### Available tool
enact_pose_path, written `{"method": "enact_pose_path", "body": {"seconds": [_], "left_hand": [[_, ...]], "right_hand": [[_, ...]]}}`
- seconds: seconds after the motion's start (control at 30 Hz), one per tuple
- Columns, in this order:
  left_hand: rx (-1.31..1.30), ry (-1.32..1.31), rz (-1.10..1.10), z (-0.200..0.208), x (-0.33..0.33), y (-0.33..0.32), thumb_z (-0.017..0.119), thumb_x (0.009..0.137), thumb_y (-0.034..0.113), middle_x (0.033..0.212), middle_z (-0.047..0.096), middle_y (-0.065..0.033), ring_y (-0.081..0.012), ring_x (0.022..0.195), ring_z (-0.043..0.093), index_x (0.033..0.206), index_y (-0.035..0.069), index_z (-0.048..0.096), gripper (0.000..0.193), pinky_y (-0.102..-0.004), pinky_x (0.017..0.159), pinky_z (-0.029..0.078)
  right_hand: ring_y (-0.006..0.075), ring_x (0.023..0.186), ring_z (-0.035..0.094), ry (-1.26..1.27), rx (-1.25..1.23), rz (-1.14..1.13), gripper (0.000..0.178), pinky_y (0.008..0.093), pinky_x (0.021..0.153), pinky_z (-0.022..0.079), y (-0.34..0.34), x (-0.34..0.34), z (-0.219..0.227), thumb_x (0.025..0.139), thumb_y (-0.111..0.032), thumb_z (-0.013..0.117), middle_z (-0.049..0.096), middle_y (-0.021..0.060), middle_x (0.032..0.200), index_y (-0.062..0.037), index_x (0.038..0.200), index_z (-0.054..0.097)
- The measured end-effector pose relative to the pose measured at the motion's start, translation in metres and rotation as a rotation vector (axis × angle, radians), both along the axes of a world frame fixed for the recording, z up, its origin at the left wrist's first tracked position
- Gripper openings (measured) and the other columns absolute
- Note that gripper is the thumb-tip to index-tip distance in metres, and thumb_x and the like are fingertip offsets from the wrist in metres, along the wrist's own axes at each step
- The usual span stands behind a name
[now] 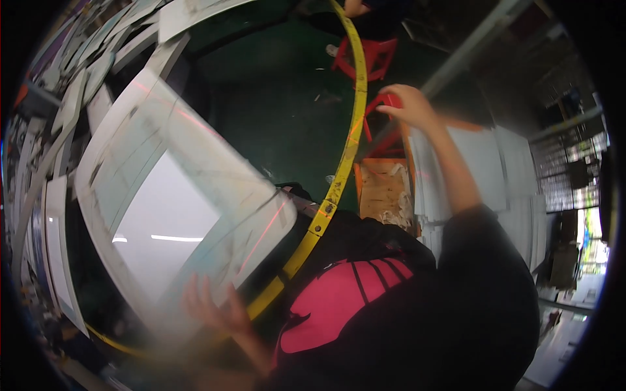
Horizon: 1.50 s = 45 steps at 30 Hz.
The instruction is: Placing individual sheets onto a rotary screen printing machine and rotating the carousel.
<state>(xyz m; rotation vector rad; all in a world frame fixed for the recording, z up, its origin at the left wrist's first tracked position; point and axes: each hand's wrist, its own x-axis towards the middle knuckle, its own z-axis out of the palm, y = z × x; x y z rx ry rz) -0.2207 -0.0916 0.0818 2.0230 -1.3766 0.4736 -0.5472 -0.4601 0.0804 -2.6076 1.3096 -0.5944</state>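
A pale work board (248, 176) with rounded corners and dark scuffs lies to my left. On it rests a glossy white sheet (163, 215) that reflects strips of light. Over the board's near edge, my left hand (218, 313) has its fingers spread and is slightly blurred; whether it touches the board I cannot tell. My right hand (411, 107) is raised further away, beside a stack of white panels (456, 169). Its thumb and curved fingers stand apart, with nothing visible held. Red parts of a stool (390, 140) show behind those fingers.
A yellow rail (355, 124) runs between the board and the panel stack. Past it stand an open box (375, 189) with crumpled scraps and a red chair (372, 58), near another person's hand (355, 8). Piled boards and strips (65, 124) crowd the left.
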Motion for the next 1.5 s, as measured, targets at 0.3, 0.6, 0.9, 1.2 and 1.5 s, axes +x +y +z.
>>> {"method": "enact_pose_path", "body": {"seconds": [0.3,0.6,0.9,1.2,1.5], "left_hand": [[0.000,0.159,-0.145,-0.012,-0.024,-0.013,0.058,0.074,0.004,0.109,0.055,-0.0082,-0.0277,0.109,0.039,0.103,0.003,0.056,0.029,-0.0372,0.091,0.030],[0.012,0.166,-0.178,-0.005,-0.032,-0.017,0.059,0.075,0.006,0.108,0.055,-0.0070,-0.0256,0.108,0.039,0.102,0.003,0.056,0.028,-0.0350,0.090,0.032],[0.032,0.285,-0.311,0.000,-0.043,-0.027,0.059,0.072,0.002,0.099,0.058,-0.0084,-0.0266,0.097,0.047,0.098,0.002,0.057,0.026,-0.0348,0.086,0.034],[0.160,0.782,-1.049,0.018,-0.090,-0.115,0.063,0.071,0.008,0.085,0.061,-0.0052,-0.0215,0.079,0.055,0.101,0.007,0.057,0.031,-0.0318,0.071,0.041],[0.044,1.070,-1.268,0.021,-0.177,-0.167,0.063,0.076,0.021,0.115,0.048,-0.0186,-0.0275,0.106,0.047,0.123,0.000,0.035,0.058,-0.0338,0.089,0.037]], "right_hand": [[0.0280,0.102,0.052,0.030,0.369,-0.387,0.052,0.0341,0.093,0.033,0.009,-0.161,-0.074,0.065,-0.037,0.069,0.059,0.0147,0.103,-0.0030,0.103,0.059],[0.0264,0.099,0.054,-0.037,0.312,-0.408,0.043,0.0326,0.091,0.035,0.018,-0.147,-0.059,0.066,-0.029,0.065,0.060,0.0151,0.102,-0.0016,0.099,0.061],[0.0193,0.085,0.058,-0.061,0.008,-0.442,0.023,0.0326,0.084,0.040,0.029,-0.127,-0.034,0.069,-0.018,0.062,0.061,0.0077,0.083,-0.0013,0.084,0.058],[0.0048,0.072,0.048,-0.510,0.358,-0.356,0.011,0.0178,0.065,0.037,0.033,-0.151,0.048,0.074,-0.008,0.063,0.055,-0.0021,0.076,-0.0003,0.081,0.059],[0.0024,0.066,0.043,-0.499,0.154,-0.009,0.008,0.0154,0.060,0.032,0.091,-0.003,0.166,0.078,-0.006,0.059,0.050,-0.0040,0.069,0.0001,0.076,0.054]]}}
